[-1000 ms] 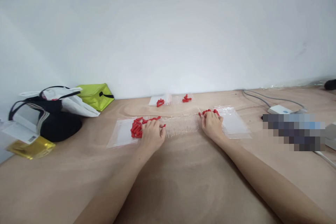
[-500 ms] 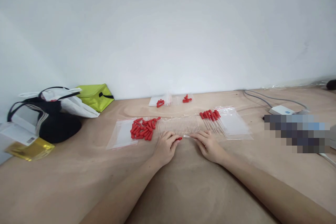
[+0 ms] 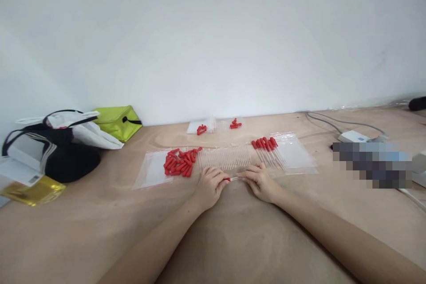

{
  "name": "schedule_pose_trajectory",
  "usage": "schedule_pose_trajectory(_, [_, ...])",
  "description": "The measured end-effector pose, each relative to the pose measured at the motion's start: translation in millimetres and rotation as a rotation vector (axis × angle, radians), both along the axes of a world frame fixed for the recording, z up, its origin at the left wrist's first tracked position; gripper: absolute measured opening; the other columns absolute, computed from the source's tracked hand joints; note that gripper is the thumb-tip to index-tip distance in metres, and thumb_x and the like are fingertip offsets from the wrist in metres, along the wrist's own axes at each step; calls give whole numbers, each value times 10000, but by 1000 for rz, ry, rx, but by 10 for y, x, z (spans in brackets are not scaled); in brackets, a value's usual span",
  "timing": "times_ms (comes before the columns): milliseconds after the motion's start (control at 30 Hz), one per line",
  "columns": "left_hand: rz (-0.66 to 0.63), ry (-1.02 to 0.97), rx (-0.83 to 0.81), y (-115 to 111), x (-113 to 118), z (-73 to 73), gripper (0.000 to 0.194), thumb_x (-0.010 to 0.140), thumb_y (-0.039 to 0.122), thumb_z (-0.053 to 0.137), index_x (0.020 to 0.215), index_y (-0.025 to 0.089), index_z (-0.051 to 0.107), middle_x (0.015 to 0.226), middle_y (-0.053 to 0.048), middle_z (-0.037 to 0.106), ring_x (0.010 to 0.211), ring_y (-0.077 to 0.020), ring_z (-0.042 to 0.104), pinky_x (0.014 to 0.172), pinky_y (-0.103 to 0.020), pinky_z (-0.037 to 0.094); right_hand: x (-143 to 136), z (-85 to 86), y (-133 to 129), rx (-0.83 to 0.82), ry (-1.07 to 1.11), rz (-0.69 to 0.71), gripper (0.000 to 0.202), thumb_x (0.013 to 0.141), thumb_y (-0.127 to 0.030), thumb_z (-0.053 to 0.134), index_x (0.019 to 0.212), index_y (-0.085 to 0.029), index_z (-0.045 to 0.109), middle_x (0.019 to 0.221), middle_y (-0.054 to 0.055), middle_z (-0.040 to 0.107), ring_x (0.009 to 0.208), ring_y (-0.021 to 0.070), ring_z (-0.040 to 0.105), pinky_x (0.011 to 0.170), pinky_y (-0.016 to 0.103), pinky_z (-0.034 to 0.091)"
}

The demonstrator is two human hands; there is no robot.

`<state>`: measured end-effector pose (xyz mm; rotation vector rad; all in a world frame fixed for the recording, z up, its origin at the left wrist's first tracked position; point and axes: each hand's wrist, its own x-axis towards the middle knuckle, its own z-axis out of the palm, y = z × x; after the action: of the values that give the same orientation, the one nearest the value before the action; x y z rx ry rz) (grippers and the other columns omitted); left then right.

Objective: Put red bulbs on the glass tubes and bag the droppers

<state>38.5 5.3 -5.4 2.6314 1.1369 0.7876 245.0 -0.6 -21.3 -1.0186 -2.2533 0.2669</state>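
Note:
My left hand [image 3: 210, 187] pinches a red rubber bulb [image 3: 227, 179], mostly hidden by its fingers. Between the fingers of my right hand [image 3: 260, 182] is a thin clear tube [image 3: 234, 178], whose left end meets the bulb. Beyond my hands lies a row of clear tubes [image 3: 226, 156]. A pile of red bulbs [image 3: 179, 163] rests on a plastic bag [image 3: 153, 169] to the left. Several tubes with red bulbs on them [image 3: 266, 144] lie side by side at the right, by another clear bag [image 3: 297, 153].
Two small bags with red bulbs [image 3: 201, 129] [image 3: 235, 124] lie near the wall. A green bag [image 3: 118, 124], a black bag [image 3: 71, 159] and a gold packet [image 3: 36, 188] stand at the left. A white box with cables [image 3: 353, 136] and a blurred-out object [image 3: 372, 162] are at the right.
The bulb and the clear tube, apart before, now meet end to end between my hands. The whole view has shifted slightly.

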Motion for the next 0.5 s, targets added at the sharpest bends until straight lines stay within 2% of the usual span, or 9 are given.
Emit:
schedule_pose_trajectory(200, [-16,99,12,-17,-4,4,190,858,210,426,801,217,608,793,-7,628,789,-161,536,876,-373,284,8,-9,38,27,-67,13,296,838,-107,394,945,-256,626,817,9,643,775,125,564,756,324,265])
schedule_pose_trajectory(500, [7,96,29,-11,-7,13,167,847,235,452,778,207,601,769,-7,628,767,-158,547,894,-384,262,-44,30,-23,105,-107,-28,211,835,-168,415,869,-207,619,746,14,645,677,131,537,683,311,221])
